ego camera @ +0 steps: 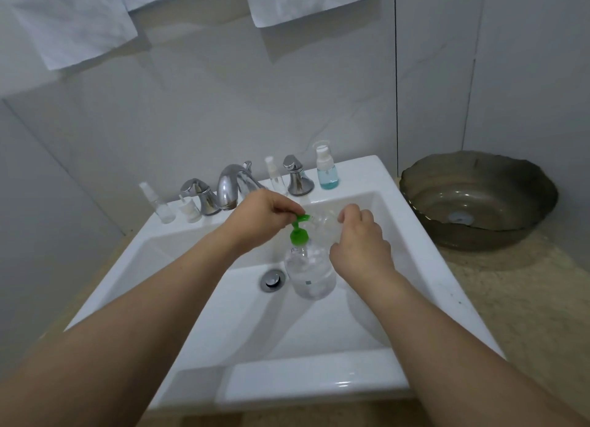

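A clear pump bottle (311, 272) with a green pump head (299, 230) stands in the white sink (178, 257), near the drain (272, 280). My left hand (261, 214) pinches the green pump nozzle from the left. My right hand (360, 238) holds a small clear container (324, 219) close to the nozzle tip, its fingers curled round it. The container is see-through and partly hidden by the fingers.
A chrome tap (231, 184) with two handles stands behind the basin. Small clear bottles (158, 203) and a blue-liquid pump bottle (327, 168) sit on the sink's back ledge. A dark glass bowl (479, 200) rests on the counter at right. White towels (76, 24) hang above.
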`<state>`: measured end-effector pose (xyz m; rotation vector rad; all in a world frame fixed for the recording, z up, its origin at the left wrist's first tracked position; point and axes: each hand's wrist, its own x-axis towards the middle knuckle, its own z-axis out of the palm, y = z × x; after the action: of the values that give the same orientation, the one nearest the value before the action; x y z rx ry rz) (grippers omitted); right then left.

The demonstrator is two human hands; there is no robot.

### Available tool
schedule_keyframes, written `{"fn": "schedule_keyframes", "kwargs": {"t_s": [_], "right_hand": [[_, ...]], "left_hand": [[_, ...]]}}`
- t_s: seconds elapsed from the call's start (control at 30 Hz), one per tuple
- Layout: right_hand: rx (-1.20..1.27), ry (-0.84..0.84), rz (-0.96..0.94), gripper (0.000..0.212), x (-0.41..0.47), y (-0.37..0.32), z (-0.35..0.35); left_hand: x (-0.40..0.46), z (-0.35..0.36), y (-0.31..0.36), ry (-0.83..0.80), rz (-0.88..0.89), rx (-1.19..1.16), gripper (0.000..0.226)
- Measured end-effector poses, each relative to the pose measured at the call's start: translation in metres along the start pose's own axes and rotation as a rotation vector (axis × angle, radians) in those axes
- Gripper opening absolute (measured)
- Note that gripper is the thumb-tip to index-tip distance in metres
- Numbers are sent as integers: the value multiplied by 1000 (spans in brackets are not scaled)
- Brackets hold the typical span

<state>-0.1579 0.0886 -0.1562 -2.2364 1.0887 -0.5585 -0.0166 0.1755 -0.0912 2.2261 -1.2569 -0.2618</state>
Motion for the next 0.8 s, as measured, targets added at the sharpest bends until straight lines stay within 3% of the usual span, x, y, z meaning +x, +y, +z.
{"fn": "schedule_keyframes", "kwargs": {"t_s": [0.17,0.33,0.5,0.67,0.8], "right_hand": [[-56,21,79,49,-5,-2,-3],[-69,69,-10,48,-3,-3,1],[-44,90,-96,41,-3,1,5],[-15,108,-89,59,-1,0,5],[-45,61,-46,59,-1,3,4]], "left_hand": [[3,-3,2,-53,-105,-158,22],[11,-4,13,-144,-223,-322,24],[25,13,20,-2,-498,-439,17],[34,33,28,-96,-708,-334,34],[44,39,34,-213,-721,-180,36]]}}
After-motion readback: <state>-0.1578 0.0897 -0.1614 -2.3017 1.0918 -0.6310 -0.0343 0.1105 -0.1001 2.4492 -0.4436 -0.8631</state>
